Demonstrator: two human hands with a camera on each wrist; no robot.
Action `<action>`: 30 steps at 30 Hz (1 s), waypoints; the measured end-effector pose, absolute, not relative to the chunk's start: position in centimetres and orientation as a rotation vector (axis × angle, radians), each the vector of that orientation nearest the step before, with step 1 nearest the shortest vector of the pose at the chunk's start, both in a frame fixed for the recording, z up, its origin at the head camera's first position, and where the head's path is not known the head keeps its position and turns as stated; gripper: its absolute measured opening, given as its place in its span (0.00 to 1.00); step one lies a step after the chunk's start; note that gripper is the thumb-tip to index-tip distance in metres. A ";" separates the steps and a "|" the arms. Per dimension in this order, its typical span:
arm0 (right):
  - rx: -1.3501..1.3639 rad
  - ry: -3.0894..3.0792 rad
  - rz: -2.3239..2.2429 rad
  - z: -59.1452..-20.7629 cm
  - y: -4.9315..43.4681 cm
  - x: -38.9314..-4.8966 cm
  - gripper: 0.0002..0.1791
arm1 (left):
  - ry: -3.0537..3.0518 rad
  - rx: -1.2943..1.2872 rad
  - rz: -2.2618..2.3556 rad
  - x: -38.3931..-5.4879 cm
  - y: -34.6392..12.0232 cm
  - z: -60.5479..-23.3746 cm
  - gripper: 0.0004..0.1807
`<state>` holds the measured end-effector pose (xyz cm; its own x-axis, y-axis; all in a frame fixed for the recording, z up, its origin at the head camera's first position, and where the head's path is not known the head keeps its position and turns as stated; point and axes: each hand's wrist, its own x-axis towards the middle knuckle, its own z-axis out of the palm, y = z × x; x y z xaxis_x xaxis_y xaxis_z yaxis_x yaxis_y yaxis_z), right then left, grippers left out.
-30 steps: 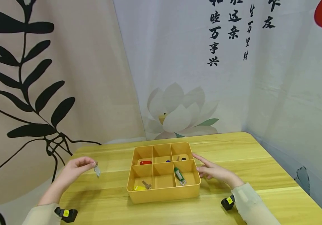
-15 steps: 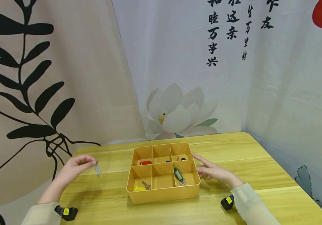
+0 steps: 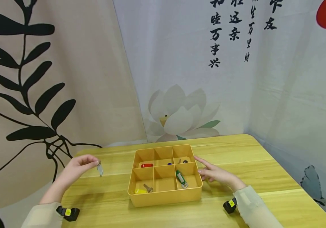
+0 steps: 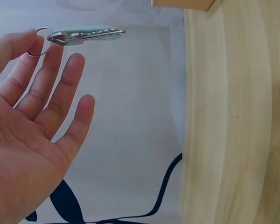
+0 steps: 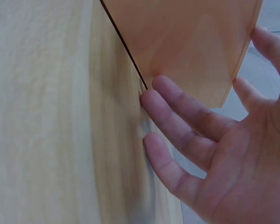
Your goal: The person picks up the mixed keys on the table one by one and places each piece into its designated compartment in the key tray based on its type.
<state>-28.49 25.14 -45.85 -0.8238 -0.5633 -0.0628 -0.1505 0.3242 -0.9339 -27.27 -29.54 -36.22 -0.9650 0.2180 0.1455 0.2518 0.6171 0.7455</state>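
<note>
My left hand (image 3: 78,167) is raised over the table's left side, thumb and forefinger pinching a metal ring. From that ring hangs a key (image 4: 95,34) with a pale green tag (image 4: 107,37) behind it; the other fingers are spread. A yellow box (image 3: 166,200) with six compartments sits at the table's middle. Against its right side rests my right hand (image 3: 218,174), index finger extended to the rim and thumb lower on the wall. The right wrist view shows those fingers (image 5: 182,133) loosely spread beside the box wall (image 5: 191,42).
Inside the box lie a green key tag (image 3: 180,177) at front right, a yellow tag (image 3: 141,191) with a key (image 3: 148,188) at front left, and a red tag (image 3: 147,165) at back left. Small blue and black pieces show behind. A printed curtain (image 3: 180,72) hangs behind the table (image 3: 237,152).
My left hand has risen slightly and shifted a little right with the dangling key. The right hand stays at the box, which has not visibly moved.
</note>
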 end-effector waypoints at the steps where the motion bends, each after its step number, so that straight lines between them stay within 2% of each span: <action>1: -0.625 2.219 -1.509 -45.9 25.0 -28.6 0.38 | -2.787 -0.409 -1.296 -27.6 -29.6 -36.2 0.18; 24: -0.585 2.284 -1.526 -46.9 22.9 -31.2 0.37 | -2.766 -0.568 -1.297 -34.0 -31.2 -36.6 0.17; 30: -0.582 2.285 -1.520 -46.8 22.8 -31.2 0.37 | -2.730 -0.609 -1.257 -34.1 -31.4 -36.2 0.15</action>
<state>-31.18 22.81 -46.77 -0.8604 -0.5071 -0.0503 -0.1497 0.3459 -0.9263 -34.13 -31.37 -36.22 -0.9184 0.3227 0.2290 0.3838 0.5858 0.7138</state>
